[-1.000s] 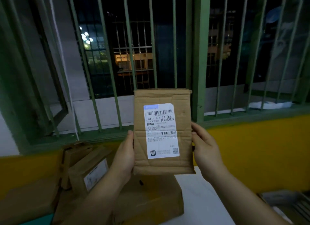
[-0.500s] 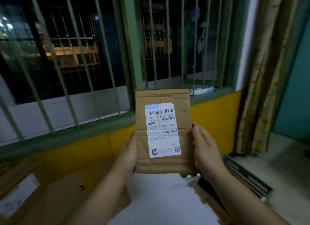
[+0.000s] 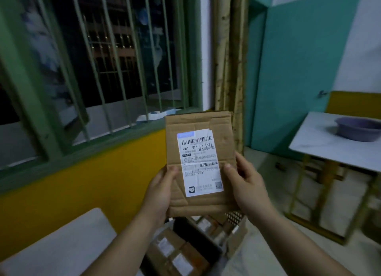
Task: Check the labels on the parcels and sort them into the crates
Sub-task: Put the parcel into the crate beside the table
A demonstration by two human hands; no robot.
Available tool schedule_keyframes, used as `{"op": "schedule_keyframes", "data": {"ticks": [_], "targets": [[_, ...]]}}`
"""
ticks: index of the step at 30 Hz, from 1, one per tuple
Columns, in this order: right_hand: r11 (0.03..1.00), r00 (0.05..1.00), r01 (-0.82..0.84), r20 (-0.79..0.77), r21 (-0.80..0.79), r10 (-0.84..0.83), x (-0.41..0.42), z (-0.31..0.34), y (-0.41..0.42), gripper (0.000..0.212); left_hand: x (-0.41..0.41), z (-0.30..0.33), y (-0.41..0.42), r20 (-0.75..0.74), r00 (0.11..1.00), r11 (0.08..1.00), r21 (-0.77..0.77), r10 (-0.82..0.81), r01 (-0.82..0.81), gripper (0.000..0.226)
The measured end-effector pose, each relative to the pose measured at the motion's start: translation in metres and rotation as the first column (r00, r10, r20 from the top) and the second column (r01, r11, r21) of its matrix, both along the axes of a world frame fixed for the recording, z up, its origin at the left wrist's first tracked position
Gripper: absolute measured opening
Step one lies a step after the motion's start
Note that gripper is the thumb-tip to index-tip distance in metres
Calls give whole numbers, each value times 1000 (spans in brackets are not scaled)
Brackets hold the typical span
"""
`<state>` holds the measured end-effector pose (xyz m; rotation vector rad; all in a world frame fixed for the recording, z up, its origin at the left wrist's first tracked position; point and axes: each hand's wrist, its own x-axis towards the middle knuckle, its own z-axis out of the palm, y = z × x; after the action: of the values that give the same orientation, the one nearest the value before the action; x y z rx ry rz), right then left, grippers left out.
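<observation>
Holding the flat brown cardboard parcel (image 3: 201,164) up at chest height, I have the white printed shipping label (image 3: 199,162) facing me, upright and readable. Far left, the green barred window (image 3: 99,65) sits above the yellow wall band (image 3: 82,185), and the corner of a white tabletop (image 3: 61,240) shows beneath my left forearm. My left hand (image 3: 159,193) grips the parcel's lower left edge, thumb pressed on the front face and fingers curled behind. My right hand (image 3: 245,185) pinches the lower right edge the same way, thumb just beside the label. Below the parcel stands a dark plastic crate (image 3: 208,249) already holding taped brown boxes (image 3: 175,253). Farther right, well apart, a purple basin (image 3: 358,129) rests on a white table with a yellow frame (image 3: 321,148).

To do this step well, I would keep both thumbs off the print, read the code line once more, then lower the parcel flat over the matching crate and release both hands together so it does not tip onto an edge.

Compared with half a second ago, my view has swung right: the window has slid toward the left, the curtain (image 3: 231,65) now stands directly behind the parcel, and the crate contents and basin table have come into sight. My grip on the parcel is unchanged.
</observation>
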<state>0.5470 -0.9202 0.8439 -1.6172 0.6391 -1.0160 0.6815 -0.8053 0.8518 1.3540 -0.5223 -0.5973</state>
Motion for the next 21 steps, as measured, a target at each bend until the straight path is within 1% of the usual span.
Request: {"op": "schedule_keyframes", "data": {"ticks": [2, 4, 8, 12, 15, 17, 21], "targets": [[998, 999, -47, 18, 47, 46, -9, 1, -18, 43, -5, -1, -22, -14, 1000, 1000, 9, -17, 17, 21], [996, 998, -51, 30, 76, 49, -15, -1, -36, 46, -7, -2, -43, -14, 999, 999, 18, -45, 45, 20], [997, 999, -33, 38, 73, 30, -7, -4, -71, 48, 7, -4, -84, 8, 997, 996, 27, -80, 80, 20], [999, 1000, -19, 17, 43, 18, 26, -6, -124, 47, 40, -8, -136, 42, 995, 995, -11, -94, 95, 21], [999, 999, -44, 6, 29, 44, 53, -10, -158, 46, 65, -17, -167, 67, 995, 995, -59, -78, 82, 21], [997, 998, -65, -12, 47, 65, 77, -13, -184, 43, 86, -23, -192, 93, 994, 997, -53, -53, 58, 25], [989, 992, -119, -31, 89, 122, 109, -29, -221, 39, 112, -43, -224, 96, 995, 1000, -27, 12, -9, 32]]}}
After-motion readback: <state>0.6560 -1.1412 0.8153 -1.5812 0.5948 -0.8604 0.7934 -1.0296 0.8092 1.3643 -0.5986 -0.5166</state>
